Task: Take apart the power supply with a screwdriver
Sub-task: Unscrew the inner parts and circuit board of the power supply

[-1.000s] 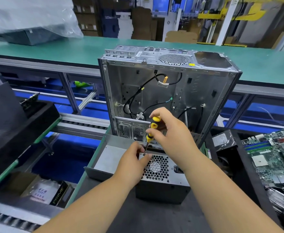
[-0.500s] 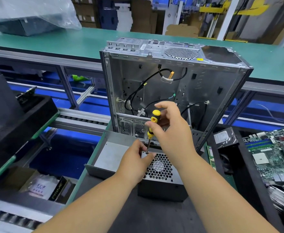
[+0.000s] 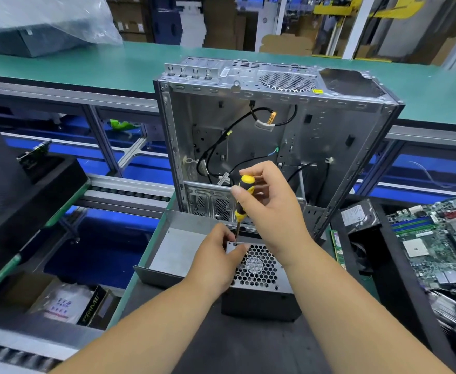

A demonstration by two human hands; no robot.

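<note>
The grey power supply (image 3: 259,290) stands on the dark mat with its honeycomb fan grille facing up. My right hand (image 3: 271,209) grips a yellow and black screwdriver (image 3: 241,205) held nearly upright. Its tip sits on a screw at the grille's far left corner. My left hand (image 3: 216,261) holds that corner of the power supply, with thumb and fingers on either side of the screwdriver's shaft near the tip.
An open, empty computer case (image 3: 272,136) with loose black cables stands just behind the power supply. A bent grey metal cover (image 3: 167,255) lies at left. A hard drive (image 3: 356,215) and a motherboard (image 3: 437,244) lie in the black tray at right. A green conveyor (image 3: 92,68) runs behind.
My view has tilted slightly, so the case appears higher. My right hand has turned on the screwdriver handle, with the tip staying on the same screw. My left hand stays on the corner.
</note>
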